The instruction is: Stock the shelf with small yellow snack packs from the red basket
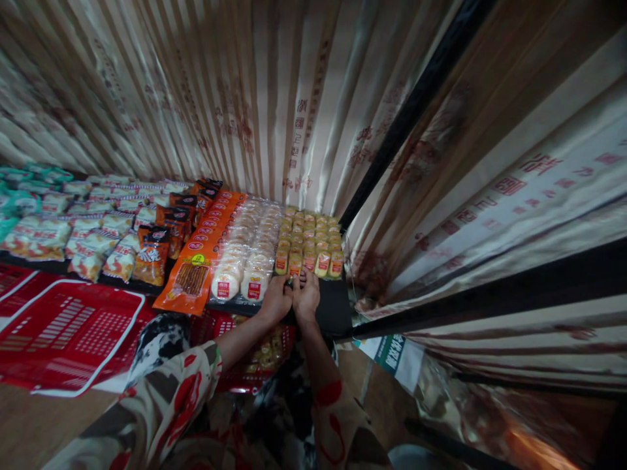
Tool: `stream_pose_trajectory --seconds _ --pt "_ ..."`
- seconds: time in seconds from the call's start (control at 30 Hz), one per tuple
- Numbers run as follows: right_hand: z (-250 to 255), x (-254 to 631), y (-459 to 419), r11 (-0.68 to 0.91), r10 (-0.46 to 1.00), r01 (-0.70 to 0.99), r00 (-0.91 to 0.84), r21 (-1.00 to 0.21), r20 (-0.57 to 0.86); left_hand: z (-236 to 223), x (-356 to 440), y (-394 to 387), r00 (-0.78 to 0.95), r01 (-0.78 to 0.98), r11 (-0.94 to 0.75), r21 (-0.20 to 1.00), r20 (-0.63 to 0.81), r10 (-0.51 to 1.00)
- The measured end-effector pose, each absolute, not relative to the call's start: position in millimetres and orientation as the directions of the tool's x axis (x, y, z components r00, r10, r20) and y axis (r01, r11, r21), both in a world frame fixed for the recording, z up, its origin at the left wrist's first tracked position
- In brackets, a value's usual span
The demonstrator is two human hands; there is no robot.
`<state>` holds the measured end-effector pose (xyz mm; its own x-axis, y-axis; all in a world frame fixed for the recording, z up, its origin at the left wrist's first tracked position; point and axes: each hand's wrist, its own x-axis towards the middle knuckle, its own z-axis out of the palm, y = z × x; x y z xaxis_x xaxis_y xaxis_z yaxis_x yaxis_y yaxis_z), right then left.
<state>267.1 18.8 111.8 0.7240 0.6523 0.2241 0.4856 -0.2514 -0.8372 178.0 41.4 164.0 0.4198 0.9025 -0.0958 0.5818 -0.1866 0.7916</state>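
Note:
My left hand (pixel 275 299) and my right hand (pixel 306 296) meet side by side at the front edge of a dark shelf (pixel 333 307). Both have fingers curled onto the front row of small yellow snack packets (pixel 308 245), which lie in several rows on the shelf's right end. Exactly which packet each hand grips is hidden by the fingers. To the left of the hands lie rows of clear-wrapped round white cakes (pixel 245 251), then a column of orange packets (pixel 198 261).
Further left on the shelf are dark orange snack bags (pixel 157 251), white bags (pixel 93 245) and green bags (pixel 19 196). Red plastic baskets (pixel 68 333) sit below the shelf. Striped plastic curtain strips (pixel 255 98) hang behind and to the right.

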Motion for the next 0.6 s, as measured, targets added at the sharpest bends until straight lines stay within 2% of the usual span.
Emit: stream_pose_trajectory --seconds 0.37,0.6 --pt "116.9 266.2 18.8 -0.334 0.658 0.568 0.712 -0.753 0.246 175.0 181.5 39.0 0.434 0.549 -0.119 0.827 -0.160 0.887" --pt "127.1 262.7 13.9 -0.329 0.651 0.548 0.721 -0.769 0.235 170.8 184.6 39.3 0.458 0.497 -0.110 0.861 -0.153 0.876"
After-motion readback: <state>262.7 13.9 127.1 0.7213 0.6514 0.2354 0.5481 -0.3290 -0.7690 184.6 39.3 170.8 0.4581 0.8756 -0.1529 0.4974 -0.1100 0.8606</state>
